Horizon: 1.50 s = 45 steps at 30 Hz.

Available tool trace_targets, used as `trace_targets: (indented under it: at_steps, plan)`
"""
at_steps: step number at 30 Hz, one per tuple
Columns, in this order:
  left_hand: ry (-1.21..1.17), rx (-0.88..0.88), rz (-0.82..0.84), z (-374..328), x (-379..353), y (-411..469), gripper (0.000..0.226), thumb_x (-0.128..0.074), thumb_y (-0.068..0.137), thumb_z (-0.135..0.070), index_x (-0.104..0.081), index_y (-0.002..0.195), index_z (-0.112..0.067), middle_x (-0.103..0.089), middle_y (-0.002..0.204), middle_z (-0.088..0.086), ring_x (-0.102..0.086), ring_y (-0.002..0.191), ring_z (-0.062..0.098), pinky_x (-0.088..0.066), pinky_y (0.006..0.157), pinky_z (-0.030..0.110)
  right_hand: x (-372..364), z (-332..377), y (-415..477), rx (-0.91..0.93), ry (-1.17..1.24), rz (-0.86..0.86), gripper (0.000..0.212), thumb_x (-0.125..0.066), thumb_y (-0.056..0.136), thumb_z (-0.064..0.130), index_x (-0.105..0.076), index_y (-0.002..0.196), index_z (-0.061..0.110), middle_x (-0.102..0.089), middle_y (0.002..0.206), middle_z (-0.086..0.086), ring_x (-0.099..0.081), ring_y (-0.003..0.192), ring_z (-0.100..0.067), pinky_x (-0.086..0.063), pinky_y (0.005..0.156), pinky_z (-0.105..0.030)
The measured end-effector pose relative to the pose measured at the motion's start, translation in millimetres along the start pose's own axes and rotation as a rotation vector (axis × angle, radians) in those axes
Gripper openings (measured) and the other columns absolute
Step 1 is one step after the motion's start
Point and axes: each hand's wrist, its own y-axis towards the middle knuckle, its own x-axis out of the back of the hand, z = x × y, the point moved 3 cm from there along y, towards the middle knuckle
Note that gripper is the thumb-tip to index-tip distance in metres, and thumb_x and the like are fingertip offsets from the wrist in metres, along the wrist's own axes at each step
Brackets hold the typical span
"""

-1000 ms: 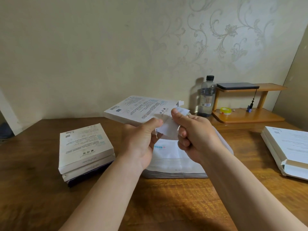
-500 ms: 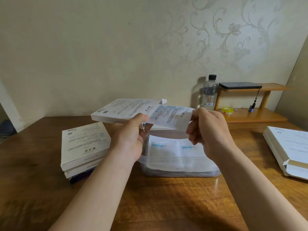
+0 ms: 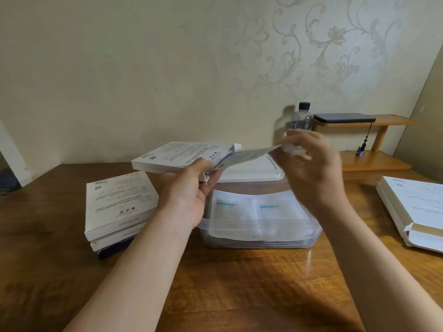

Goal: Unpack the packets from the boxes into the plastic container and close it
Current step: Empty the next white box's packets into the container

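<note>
The wooden table [image 3: 239,283] fills the lower half of the view and is backed by a patterned wall. A stack of boxes [image 3: 117,202] is placed at the left of the table, and an opened box [image 3: 417,209] is laid flat at the right edge, with its end flap raised. The plastic container [image 3: 261,243] is set at the centre between the two forearms. It is uncovered, and flat white packets [image 3: 259,212] are stacked inside it side by side. The lid [image 3: 251,171] is placed just behind the container.

A further box [image 3: 182,155] is held level above the left rim of the container. It is gripped by the left hand [image 3: 191,195], with the thumb on top and the fingers curled underneath. A single packet [image 3: 249,154] is seen partly out of the open right end of this box. Its far edge is pinched by the right hand [image 3: 311,168], which is blurred, above the container and lid.

A wooden shelf [image 3: 374,161] is located at the rear right, with a dark flat device [image 3: 342,117] on its upper tier. A bottle [image 3: 302,118] is stood beside the shelf, partly hidden by the right hand.
</note>
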Motion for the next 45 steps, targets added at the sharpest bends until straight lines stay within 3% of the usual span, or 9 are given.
trace_targets:
  at_steps: [3,5,13,17,25,29,32,38,45]
  plan:
    - [0.014,-0.002,-0.004,-0.2,1.9,0.5,0.045,-0.066,0.081,0.020,-0.060,0.117,-0.008,-0.069,0.118,0.010,-0.070,0.103,0.027,-0.064,0.068,0.032,18.4,0.8,7.6,-0.057,0.244,-0.127,0.010,-0.078,0.085,0.018,-0.069,0.087,0.021,-0.070,0.087,0.008,-0.066,0.080,-0.012,-0.059,0.073,-0.037]
    - [0.033,-0.013,0.013,0.5,2.8,0.1,0.048,-0.067,0.081,0.019,-0.059,0.119,-0.010,-0.069,0.119,0.009,-0.070,0.105,0.026,-0.064,0.069,0.033,27.9,-4.3,10.3,-0.115,0.284,-0.200,0.013,-0.077,0.085,0.015,-0.069,0.084,0.025,-0.070,0.088,0.002,-0.063,0.078,-0.015,-0.058,0.066,-0.041]
    - [0.100,-0.060,0.059,4.9,3.6,0.4,0.058,-0.068,0.080,0.020,-0.055,0.127,-0.013,-0.070,0.119,0.006,-0.071,0.106,0.026,-0.062,0.069,0.031,21.0,-26.1,9.1,-0.299,-0.053,-0.065,0.016,-0.069,0.091,0.013,-0.071,0.086,0.028,-0.062,0.089,0.006,-0.062,0.075,-0.013,-0.053,0.052,-0.023]
    - [0.144,-0.089,0.064,6.5,4.2,1.2,0.061,-0.070,0.079,0.020,-0.056,0.128,-0.014,-0.070,0.120,0.006,-0.071,0.106,0.026,-0.063,0.069,0.032,14.4,-37.1,10.1,-0.397,-0.156,-0.007,0.014,-0.065,0.092,0.012,-0.072,0.089,0.024,-0.065,0.096,-0.002,-0.065,0.084,-0.021,-0.061,0.066,-0.039]
    - [0.195,-0.107,0.070,9.4,5.3,1.9,0.057,-0.071,0.079,0.019,-0.057,0.125,-0.011,-0.071,0.117,0.006,-0.072,0.105,0.026,-0.063,0.070,0.033,-0.3,-35.8,2.9,-0.237,-0.718,0.354,0.046,-0.063,0.087,-0.002,-0.061,0.131,0.013,-0.054,0.128,-0.015,-0.052,0.117,-0.035,-0.045,0.096,-0.038]
    - [0.204,-0.108,0.073,9.2,5.9,2.4,0.057,-0.071,0.079,0.019,-0.057,0.124,-0.014,-0.071,0.116,0.005,-0.071,0.104,0.026,-0.063,0.070,0.033,-6.0,-31.2,-1.6,-0.098,-0.900,0.459,0.047,-0.064,0.084,-0.007,-0.062,0.127,0.011,-0.052,0.123,-0.016,-0.054,0.109,-0.036,-0.051,0.092,-0.041]
    - [0.204,-0.107,0.083,9.6,6.0,3.3,0.062,-0.072,0.079,0.019,-0.056,0.129,-0.014,-0.070,0.119,0.005,-0.071,0.106,0.027,-0.063,0.070,0.034,-10.4,-25.1,-5.3,-0.097,-0.840,0.605,0.043,-0.071,0.087,0.004,-0.064,0.127,0.020,-0.059,0.127,-0.005,-0.056,0.115,-0.025,-0.047,0.095,-0.032]
    - [0.216,-0.133,0.108,9.6,4.6,2.9,0.062,-0.068,0.078,0.021,-0.057,0.127,-0.016,-0.071,0.118,0.004,-0.072,0.106,0.026,-0.063,0.070,0.035,-20.5,-37.6,-8.6,-0.269,-0.707,0.995,0.057,-0.072,0.084,0.049,-0.055,0.138,0.038,-0.051,0.146,0.012,-0.048,0.132,-0.017,-0.037,0.112,-0.038]
    - [0.237,-0.176,0.127,10.3,4.2,5.0,0.059,-0.066,0.078,0.023,-0.060,0.119,-0.020,-0.075,0.112,0.002,-0.075,0.102,0.022,-0.063,0.072,0.038,-31.7,-44.6,0.6,-0.209,-1.008,1.377,0.081,-0.055,0.082,0.074,-0.031,0.153,0.042,-0.034,0.159,0.006,-0.034,0.142,-0.023,-0.028,0.117,-0.045]
